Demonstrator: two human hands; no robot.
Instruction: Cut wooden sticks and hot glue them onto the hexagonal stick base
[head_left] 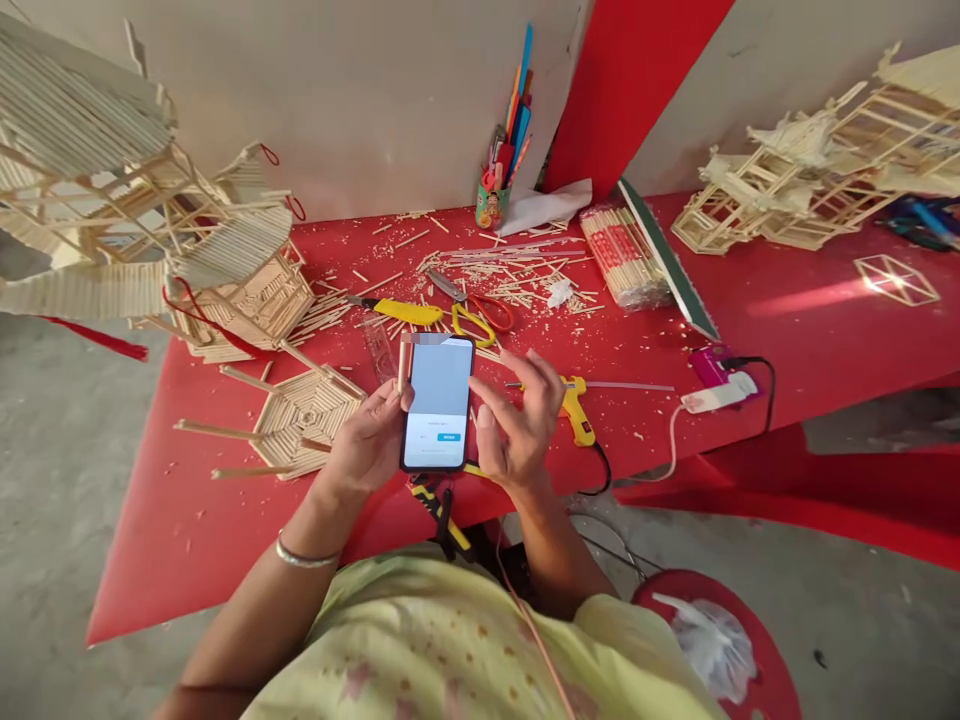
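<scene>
My left hand grips a smartphone by its left side, the lit screen facing me. A short wooden stick also stands between my left thumb and the phone's edge. Close to the phone's right edge, my right hand is open with its fingers apart and bent. Left of the phone lies a hexagonal stick platform with several legs pointing out. A yellow glue gun rests right of my right hand. Above the phone are a yellow utility knife and scissors with red and yellow handles.
Stick-built pagoda models stand at the left and far right of the red table. Loose sticks and scraps litter the back, near a pen holder and bundled sticks. A power strip sits right; pliers lie at the front edge.
</scene>
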